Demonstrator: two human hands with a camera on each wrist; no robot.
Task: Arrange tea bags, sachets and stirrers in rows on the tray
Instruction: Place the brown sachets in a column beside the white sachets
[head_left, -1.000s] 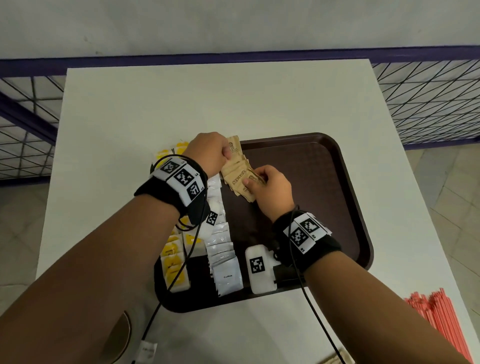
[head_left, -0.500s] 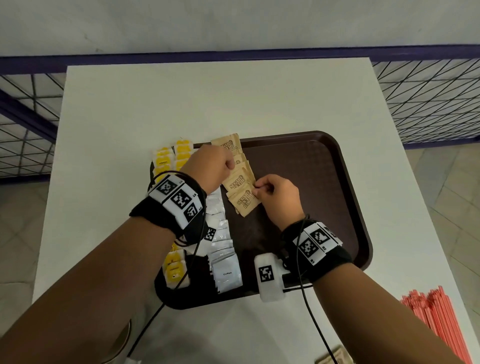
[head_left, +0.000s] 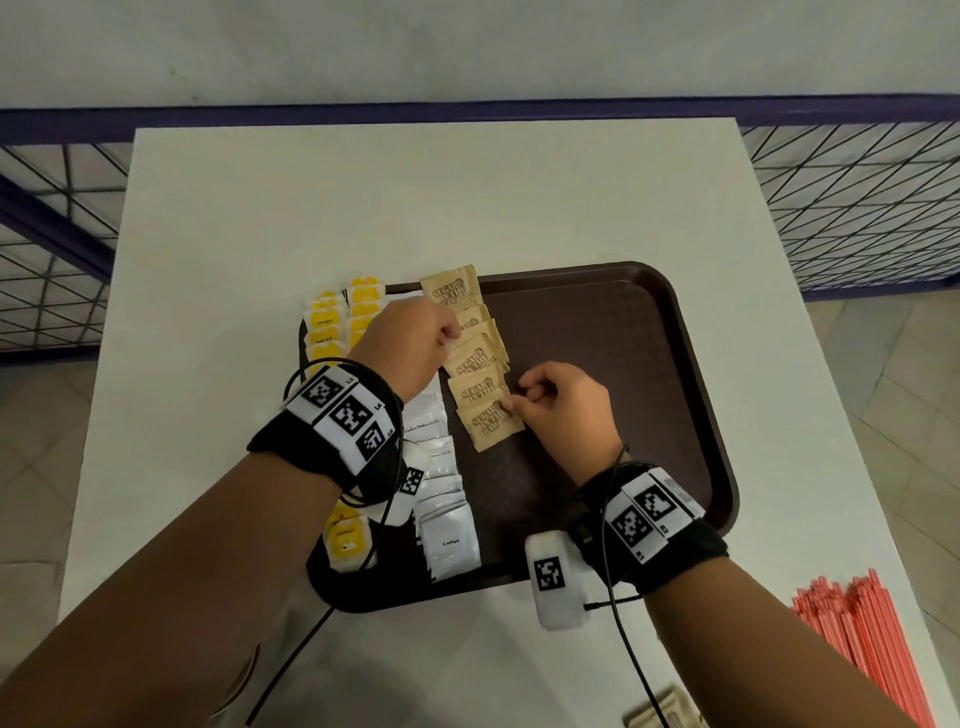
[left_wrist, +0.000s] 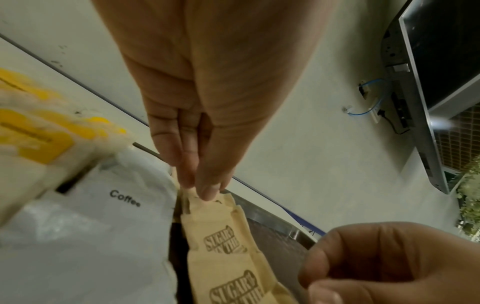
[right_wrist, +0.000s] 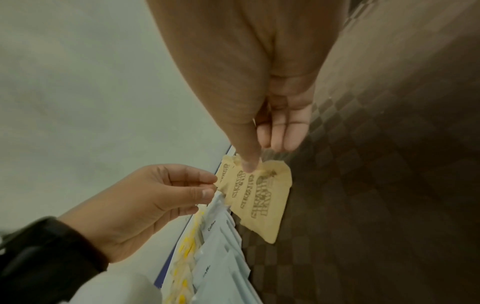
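Observation:
A dark brown tray (head_left: 691, 415) lies on the white table. On its left side run a row of yellow tea bags (head_left: 324, 325), a row of white coffee sachets (head_left: 448, 540) and a row of several overlapping brown sugar sachets (head_left: 475, 364). My left hand (head_left: 415, 338) pinches the left edge of a sugar sachet (left_wrist: 207, 200) midway along the row. At the near end my right hand (head_left: 561, 405) pinches the right corner of a sugar sachet (right_wrist: 262, 191) between thumb and fingers.
A bundle of red stirrers (head_left: 872, 649) lies on the table at the near right, off the tray. More brown sachets (head_left: 660, 712) show at the bottom edge. The tray's right half is bare. A wire fence borders the table's far side.
The sugar sachets went from a bunched stack between both hands to a spread row on the tray. My right hand has drawn toward me along the row.

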